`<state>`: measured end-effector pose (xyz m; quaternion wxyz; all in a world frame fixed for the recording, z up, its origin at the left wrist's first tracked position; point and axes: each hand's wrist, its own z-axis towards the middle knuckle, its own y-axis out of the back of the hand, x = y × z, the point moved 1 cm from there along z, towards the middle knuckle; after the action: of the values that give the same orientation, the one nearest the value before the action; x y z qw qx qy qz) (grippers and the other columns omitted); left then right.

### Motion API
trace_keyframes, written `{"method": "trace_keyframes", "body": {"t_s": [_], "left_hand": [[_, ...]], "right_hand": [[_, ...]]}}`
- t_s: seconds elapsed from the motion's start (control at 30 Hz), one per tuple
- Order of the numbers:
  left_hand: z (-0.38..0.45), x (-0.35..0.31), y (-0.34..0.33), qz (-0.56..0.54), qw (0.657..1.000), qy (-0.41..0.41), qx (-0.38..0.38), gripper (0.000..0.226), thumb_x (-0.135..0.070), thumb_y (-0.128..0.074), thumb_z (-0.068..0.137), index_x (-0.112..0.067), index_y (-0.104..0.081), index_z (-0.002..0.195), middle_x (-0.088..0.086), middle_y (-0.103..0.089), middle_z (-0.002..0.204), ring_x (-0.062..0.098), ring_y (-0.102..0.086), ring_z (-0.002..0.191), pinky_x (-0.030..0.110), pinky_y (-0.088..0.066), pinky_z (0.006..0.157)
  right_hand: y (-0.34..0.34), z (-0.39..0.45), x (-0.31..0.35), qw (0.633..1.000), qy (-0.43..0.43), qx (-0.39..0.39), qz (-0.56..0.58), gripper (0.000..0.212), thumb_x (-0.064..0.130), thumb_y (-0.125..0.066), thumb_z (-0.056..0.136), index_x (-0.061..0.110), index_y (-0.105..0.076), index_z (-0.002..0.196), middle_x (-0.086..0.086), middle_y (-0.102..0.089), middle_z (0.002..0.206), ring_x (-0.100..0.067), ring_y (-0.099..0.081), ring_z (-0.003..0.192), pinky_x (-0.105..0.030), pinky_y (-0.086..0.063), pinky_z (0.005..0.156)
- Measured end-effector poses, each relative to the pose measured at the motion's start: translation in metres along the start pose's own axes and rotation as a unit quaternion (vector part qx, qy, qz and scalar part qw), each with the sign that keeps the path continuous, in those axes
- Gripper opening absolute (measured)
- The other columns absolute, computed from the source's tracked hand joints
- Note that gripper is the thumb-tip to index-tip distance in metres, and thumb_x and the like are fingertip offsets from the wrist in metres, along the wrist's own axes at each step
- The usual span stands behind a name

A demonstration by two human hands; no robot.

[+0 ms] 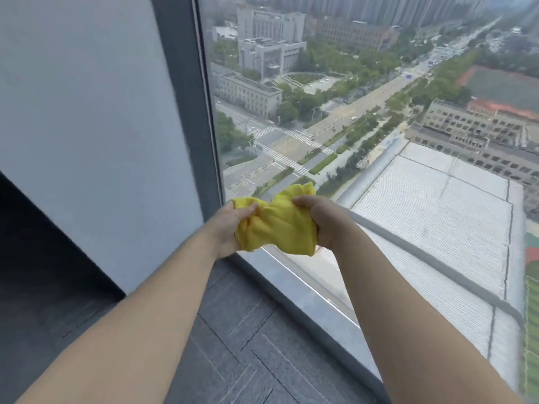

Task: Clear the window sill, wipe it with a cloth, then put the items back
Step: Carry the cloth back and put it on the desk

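Head view: the yellow cloth (277,225) is bunched between the left hand (230,225) and right hand (319,223), both clamped on it, and is best folded flat (a judgement) before the sill (306,293) at 5 o'clock is wiped.

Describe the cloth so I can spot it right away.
Find the big window, then follow its dark frame down to the sill. Above it, left hand and right hand hold a bunched cloth, the only bright yellow thing.

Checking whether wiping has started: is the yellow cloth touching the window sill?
Apart. The head view shows the cloth bunched between the left hand and right hand, held up above the sill.
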<state>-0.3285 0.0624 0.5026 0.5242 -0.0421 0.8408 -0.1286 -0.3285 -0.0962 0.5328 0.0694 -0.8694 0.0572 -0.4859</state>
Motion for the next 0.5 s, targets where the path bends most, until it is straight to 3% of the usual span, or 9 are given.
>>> {"method": "trace_keyframes", "body": {"t_s": [0.17, 0.27, 0.33, 0.43, 0.5], "left_hand": [[-0.047, 0.015, 0.063, -0.074, 0.979, -0.102, -0.163, 0.011, -0.013, -0.047, 0.09, -0.022, -0.045, 0.085, -0.002, -0.058, 0.084, 0.013, -0.058, 0.07, 0.025, -0.051, 0.053], [-0.092, 0.027, 0.078, -0.094, 0.944, -0.155, -0.274, 0.014, -0.01, -0.049, 0.089, -0.022, -0.045, 0.083, -0.002, -0.058, 0.084, 0.01, -0.058, 0.069, 0.021, -0.051, 0.052], [-0.123, 0.033, 0.098, -0.115, 0.912, -0.186, -0.346, 0.017, -0.008, -0.049, 0.088, -0.022, -0.045, 0.081, -0.002, -0.057, 0.08, 0.008, -0.058, 0.064, 0.02, -0.051, 0.049], [-0.17, 0.056, 0.129, -0.134, 0.87, -0.211, -0.425, 0.019, -0.006, -0.049, 0.088, -0.023, -0.046, 0.082, 0.0, -0.057, 0.084, 0.014, -0.057, 0.072, 0.03, -0.05, 0.064], [-0.204, 0.076, 0.147, -0.148, 0.844, -0.219, -0.467, 0.019, -0.006, -0.05, 0.088, -0.024, -0.047, 0.083, -0.001, -0.058, 0.085, 0.014, -0.057, 0.074, 0.03, -0.049, 0.067]], "right_hand": [[-0.075, 0.021, -0.032, 0.987, 0.0, 0.154, -0.055, 0.015, 0.007, -0.044, 0.092, 0.009, -0.058, 0.085, -0.007, -0.066, 0.076, -0.02, -0.063, 0.071, -0.035, -0.051, 0.073], [-0.104, 0.01, -0.047, 0.965, 0.013, 0.241, -0.098, 0.018, 0.002, -0.043, 0.092, 0.004, -0.06, 0.098, -0.011, -0.062, 0.092, -0.027, -0.06, 0.094, -0.044, -0.047, 0.093], [-0.137, 0.001, -0.059, 0.948, 0.024, 0.287, -0.137, 0.018, 0.0, -0.043, 0.092, 0.004, -0.06, 0.094, -0.013, -0.062, 0.095, -0.03, -0.059, 0.098, -0.048, -0.042, 0.103], [-0.182, -0.019, -0.087, 0.918, 0.04, 0.338, -0.204, 0.025, -0.002, -0.045, 0.09, -0.003, -0.057, 0.112, -0.017, -0.059, 0.106, -0.034, -0.059, 0.106, -0.049, -0.044, 0.102], [-0.208, -0.036, -0.111, 0.889, 0.037, 0.388, -0.241, 0.027, -0.003, -0.043, 0.091, -0.003, -0.056, 0.114, -0.017, -0.06, 0.111, -0.032, -0.059, 0.106, -0.045, -0.046, 0.096]]}}
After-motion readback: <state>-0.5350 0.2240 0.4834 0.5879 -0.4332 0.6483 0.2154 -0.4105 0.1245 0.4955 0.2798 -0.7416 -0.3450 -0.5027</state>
